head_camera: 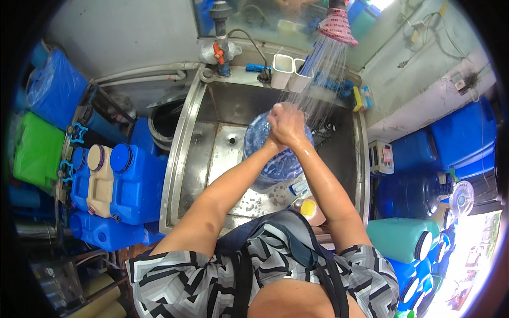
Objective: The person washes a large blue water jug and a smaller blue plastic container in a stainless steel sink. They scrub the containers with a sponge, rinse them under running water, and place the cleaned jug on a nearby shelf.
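My two wet hands are pressed together over a soapy blue plastic water jug (258, 139) in the stainless steel sink (226, 159). My right hand (291, 126) lies across and partly covers my left hand (274, 142). Foam streaks the jug's blue surface. Whether the fingers grip some part of the jug beneath them is hidden. Just past the hands, water falls from a shower head (336, 28) wrapped in pink printed tape. A blue and white object (298, 187) rests on the sink floor near my right forearm.
Two white plastic cups (282, 71) stand on the sink's back ledge, beside a pipe with an orange valve handle (218, 53). A yellow sponge (358, 99) sits at the right rim. Blue and beige jerrycans (133, 179) crowd the left; teal containers (399, 238) and a clear blue jug (409, 194) the right.
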Demonstrator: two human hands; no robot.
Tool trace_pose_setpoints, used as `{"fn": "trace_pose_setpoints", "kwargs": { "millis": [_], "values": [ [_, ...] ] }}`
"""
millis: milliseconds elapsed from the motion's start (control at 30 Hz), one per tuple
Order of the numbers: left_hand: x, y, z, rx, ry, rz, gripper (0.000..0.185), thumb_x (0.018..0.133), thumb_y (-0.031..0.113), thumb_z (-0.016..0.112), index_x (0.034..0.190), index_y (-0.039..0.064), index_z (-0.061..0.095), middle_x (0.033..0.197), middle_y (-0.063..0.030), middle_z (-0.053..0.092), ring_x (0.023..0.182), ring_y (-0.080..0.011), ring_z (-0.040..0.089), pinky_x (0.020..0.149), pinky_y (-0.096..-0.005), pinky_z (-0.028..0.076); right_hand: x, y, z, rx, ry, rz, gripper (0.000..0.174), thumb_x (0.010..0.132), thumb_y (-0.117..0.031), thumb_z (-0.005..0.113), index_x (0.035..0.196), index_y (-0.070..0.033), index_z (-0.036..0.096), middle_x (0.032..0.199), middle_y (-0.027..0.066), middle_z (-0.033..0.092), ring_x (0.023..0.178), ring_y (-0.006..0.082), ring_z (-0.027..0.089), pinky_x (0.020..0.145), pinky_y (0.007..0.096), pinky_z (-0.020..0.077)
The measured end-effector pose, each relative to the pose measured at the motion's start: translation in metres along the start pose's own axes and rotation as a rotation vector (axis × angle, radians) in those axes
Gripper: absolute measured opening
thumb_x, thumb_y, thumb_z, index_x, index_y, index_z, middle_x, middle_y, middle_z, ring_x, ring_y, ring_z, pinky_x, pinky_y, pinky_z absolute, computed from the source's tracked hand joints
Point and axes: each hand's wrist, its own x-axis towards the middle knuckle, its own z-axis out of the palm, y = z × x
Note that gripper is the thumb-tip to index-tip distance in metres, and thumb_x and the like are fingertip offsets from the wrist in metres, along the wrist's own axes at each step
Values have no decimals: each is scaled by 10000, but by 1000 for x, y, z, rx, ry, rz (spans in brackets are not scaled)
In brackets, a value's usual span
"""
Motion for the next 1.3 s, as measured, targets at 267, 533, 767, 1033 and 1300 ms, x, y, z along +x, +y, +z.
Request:
{"fn": "trace_pose_setpoints", "kwargs": {
  "millis": [267,533,767,1033,1300],
  "values": [
    [3,-7,-16,-139,-15,-156,803,638,199,905,1336,9,556,1229,-180,685,1160,-332,631,1046,-409,464,20,14,3,11,-204,439,653,998,-640,382,1433,-182,547,1564,189,382,1422,514,333,1086,646,369],
    [-1,-10,-8,-138,-100,-120,578,804,149,754,1335,19,566,1372,-186,591,1261,-297,571,1056,-396,462,9,-6,-6,14,-285,373,571,1011,-581,397,1419,-223,574,1586,190,350,1453,460,301,1096,693,302],
    [11,-17,-1,364,-159,87,462,868,185,682,1294,39,580,1300,-177,624,1180,-319,613,992,-412,490,-12,-33,4,-148,-152,289,435,981,-454,518,1216,-137,701,1489,145,465,1420,435,351,1031,680,376],
    [-61,-9,-28,547,-30,87,527,940,306,614,1428,132,519,1516,-167,457,1421,-376,384,1148,-527,304,-9,-4,-3,74,13,563,355,810,-376,675,1046,-121,750,1158,182,678,1007,411,685,883,502,540],
    [-68,-81,-99,-142,220,-682,593,984,509,538,1410,99,587,1407,-182,594,1332,-344,530,1131,-400,369,-83,-58,12,241,320,-5,68,705,-158,688,702,-105,647,716,113,594,685,319,626,599,439,499]
  ]
}}
